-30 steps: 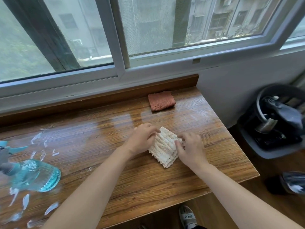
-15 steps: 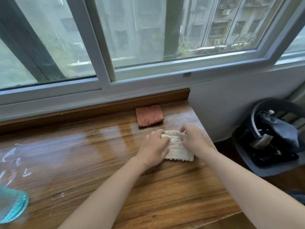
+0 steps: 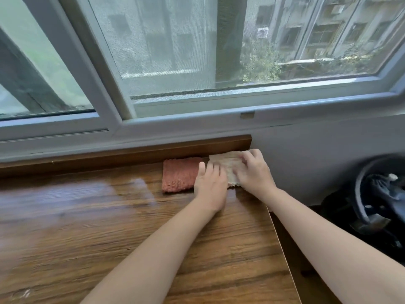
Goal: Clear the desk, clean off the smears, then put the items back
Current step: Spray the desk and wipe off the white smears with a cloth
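Forearms reach up from the lower edge of your view, crossing the wood-grain desk (image 3: 92, 233), whose glossy top shows a pale sheen of reflected window light toward its left side. Your left hand (image 3: 210, 185) lies palm-down with straight fingers, pressing on the near left part of the cream cloth (image 3: 229, 164) and overlapping the right edge of the reddish-brown cloth (image 3: 179, 174). Your right hand (image 3: 254, 172) sits just beside it, fingers bent over the cream cloth's right portion and bunching the fabric beneath them; motion blur hides how firmly they pinch. That cream cloth rests at the far right corner of the desk, up against the raised wooden back lip (image 3: 131, 150), with its left edge touching or slightly lapping the reddish-brown cloth, which lies flat against the same lip. Off the desk's right edge, lower down, you have a dark round bin (image 3: 372, 194) holding dark crumpled material. Beyond the lip runs the white window frame (image 3: 175, 126), and through the screened glass stand grey apartment blocks and a leafy tree.
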A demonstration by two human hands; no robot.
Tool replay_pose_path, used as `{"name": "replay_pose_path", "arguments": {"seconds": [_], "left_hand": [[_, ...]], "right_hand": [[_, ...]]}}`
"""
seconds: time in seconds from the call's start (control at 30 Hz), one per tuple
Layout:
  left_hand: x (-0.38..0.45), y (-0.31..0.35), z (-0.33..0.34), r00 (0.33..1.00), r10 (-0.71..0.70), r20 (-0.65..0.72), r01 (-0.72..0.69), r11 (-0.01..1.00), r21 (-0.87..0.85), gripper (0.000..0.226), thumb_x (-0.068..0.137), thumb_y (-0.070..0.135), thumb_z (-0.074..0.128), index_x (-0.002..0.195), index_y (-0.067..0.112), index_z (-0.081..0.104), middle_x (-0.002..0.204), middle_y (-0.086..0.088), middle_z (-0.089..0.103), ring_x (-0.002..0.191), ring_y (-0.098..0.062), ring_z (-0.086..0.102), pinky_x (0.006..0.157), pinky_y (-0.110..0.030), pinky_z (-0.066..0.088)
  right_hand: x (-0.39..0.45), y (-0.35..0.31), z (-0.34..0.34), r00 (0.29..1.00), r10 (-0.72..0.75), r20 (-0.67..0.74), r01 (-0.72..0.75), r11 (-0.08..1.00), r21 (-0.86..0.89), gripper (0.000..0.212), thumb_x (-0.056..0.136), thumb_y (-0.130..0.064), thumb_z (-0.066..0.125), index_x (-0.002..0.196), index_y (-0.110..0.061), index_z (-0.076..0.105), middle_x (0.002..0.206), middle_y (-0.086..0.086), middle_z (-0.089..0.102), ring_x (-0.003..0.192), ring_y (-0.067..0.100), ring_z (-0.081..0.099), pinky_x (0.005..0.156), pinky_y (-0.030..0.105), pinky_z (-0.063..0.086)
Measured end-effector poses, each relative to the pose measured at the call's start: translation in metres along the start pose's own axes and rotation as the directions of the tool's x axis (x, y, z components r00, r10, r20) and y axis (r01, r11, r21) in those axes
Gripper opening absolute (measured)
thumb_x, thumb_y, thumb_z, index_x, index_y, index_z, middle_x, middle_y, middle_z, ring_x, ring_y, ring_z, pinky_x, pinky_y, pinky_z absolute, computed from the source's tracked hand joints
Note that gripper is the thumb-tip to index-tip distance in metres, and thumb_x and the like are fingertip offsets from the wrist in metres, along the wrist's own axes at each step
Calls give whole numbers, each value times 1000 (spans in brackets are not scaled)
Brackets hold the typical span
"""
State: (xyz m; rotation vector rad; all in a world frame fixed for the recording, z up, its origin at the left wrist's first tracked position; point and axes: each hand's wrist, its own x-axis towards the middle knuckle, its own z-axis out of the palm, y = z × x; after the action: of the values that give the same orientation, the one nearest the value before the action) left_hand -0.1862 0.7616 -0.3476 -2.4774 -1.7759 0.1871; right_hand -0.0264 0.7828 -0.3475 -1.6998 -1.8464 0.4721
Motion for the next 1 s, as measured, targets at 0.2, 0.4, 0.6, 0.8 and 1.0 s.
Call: {"name": "replay_pose_path", "arguments": {"seconds": [0.2,0.4,0.6,0.8,1.0], "left_hand": [[-4,-11,3,984,-81,-162,54,985,-164,42,101,36,35,128,18,62,134,-3,62,129,-26,53,106,-50,30],[-38,-73,-8,777,-626,69,611,722,-325,42,106,39,52,143,18,51,141,-14,55,130,-36,49,106,-50,36],[-40,-105,3,639,-680,360,704,328,-630,70,86,48,80,133,6,49,130,-16,65,123,-36,62,96,-43,51],[-68,-117,-13,719,-589,368,638,350,-686,27,86,32,74,107,14,69,104,-7,73,99,-29,68,77,-36,52],[-150,-127,-19,785,-482,390,532,200,-823,22,87,8,72,84,25,58,81,0,66,74,-17,61,68,-30,49]], "right_hand": [[-6,10,6,994,-104,12,105,992,-76,35,86,-15,75,120,-8,67,142,17,48,125,34,54,100,46,50],[-13,-31,26,935,-352,-34,350,935,-58,14,86,-12,71,100,-12,74,111,8,66,102,33,61,87,47,50],[-5,-76,54,854,-488,178,486,872,59,29,92,-19,70,119,-9,71,136,12,63,128,32,56,109,49,45],[-7,-105,54,732,-444,517,526,850,-14,55,97,-37,64,148,-22,49,146,1,56,134,24,49,108,43,43],[-70,-133,62,629,-619,470,662,744,93,51,91,-46,62,132,-19,50,122,4,60,109,27,56,94,42,47]]}}
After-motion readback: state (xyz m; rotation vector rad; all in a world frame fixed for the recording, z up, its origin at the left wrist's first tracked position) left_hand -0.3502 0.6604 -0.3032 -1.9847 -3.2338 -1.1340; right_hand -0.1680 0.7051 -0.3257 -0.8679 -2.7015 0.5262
